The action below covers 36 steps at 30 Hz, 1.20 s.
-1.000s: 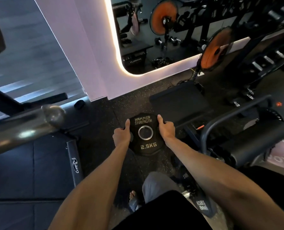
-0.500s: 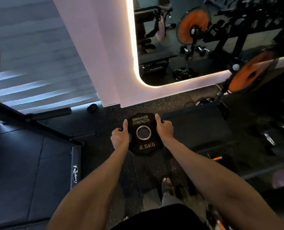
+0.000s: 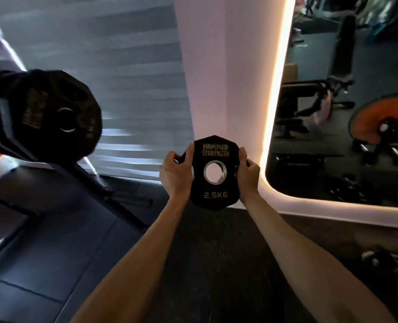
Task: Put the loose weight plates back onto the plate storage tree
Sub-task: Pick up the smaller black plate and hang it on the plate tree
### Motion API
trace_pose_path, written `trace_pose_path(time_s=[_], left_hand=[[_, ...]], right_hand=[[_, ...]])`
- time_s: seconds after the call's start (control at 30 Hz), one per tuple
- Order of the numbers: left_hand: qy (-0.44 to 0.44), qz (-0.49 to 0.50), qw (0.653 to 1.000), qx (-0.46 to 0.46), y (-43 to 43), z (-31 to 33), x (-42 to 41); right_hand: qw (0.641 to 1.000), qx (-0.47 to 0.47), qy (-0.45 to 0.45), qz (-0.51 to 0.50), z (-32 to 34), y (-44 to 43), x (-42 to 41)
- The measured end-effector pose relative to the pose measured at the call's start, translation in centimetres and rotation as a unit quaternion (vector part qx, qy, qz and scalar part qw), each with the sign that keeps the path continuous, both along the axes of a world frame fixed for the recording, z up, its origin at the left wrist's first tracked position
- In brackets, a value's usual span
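A dark rubber gym floor (image 3: pixel 216 252) runs under you, with a glow-edged mirror (image 3: pixel 333 113) from one to four o'clock and a blurred stack of black plates (image 3: pixel 53 113) at ten o'clock, possibly on the storage tree. At centre, off the floor, the 2.5 kg plate (image 3: pixel 215 195) faces you upright, not yet racked. Your left hand (image 3: pixel 175 173) and right hand (image 3: pixel 246 174) grip its side edges, fingers curled round it.

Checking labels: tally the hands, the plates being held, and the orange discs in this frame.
Hands: 2 (left hand, right hand)
Small black 2.5KG weight plate, held by both hands: 1
Orange round disc in the mirror: 1
Total: 4
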<state>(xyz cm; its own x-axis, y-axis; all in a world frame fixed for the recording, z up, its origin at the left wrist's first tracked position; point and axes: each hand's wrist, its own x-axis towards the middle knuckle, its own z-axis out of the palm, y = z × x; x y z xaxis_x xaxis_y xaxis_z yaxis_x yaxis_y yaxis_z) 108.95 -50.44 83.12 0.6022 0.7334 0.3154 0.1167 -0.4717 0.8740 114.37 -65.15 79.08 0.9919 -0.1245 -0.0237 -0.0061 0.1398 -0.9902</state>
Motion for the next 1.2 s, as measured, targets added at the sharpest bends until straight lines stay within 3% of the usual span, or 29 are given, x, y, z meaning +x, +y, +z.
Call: trace_pose_path(time_s=[0.2, 0.53, 0.9, 1.2], left_hand=[[-0.105, 0.081, 0.989, 0.068, 5.9, 6.8, 1.4], [-0.159, 0.231, 0.941, 0.187, 14.3, 12.2, -0.4], [-0.177, 0.365, 0.893, 0.197, 19.4, 13.1, -2.3], [-0.179, 0.418, 0.866, 0.208, 21.8, 12.1, -1.5]], right_hand=[[0.991, 0.083, -0.072, 0.08, 5.3, 9.0, 5.3], [0.969, 0.166, -0.084, 0.164, 9.9, 23.9, 7.5], [0.925, 0.151, -0.079, 0.338, 11.2, 32.6, 6.5], [0.912, 0.129, -0.102, 0.376, 11.1, 35.4, 7.4]])
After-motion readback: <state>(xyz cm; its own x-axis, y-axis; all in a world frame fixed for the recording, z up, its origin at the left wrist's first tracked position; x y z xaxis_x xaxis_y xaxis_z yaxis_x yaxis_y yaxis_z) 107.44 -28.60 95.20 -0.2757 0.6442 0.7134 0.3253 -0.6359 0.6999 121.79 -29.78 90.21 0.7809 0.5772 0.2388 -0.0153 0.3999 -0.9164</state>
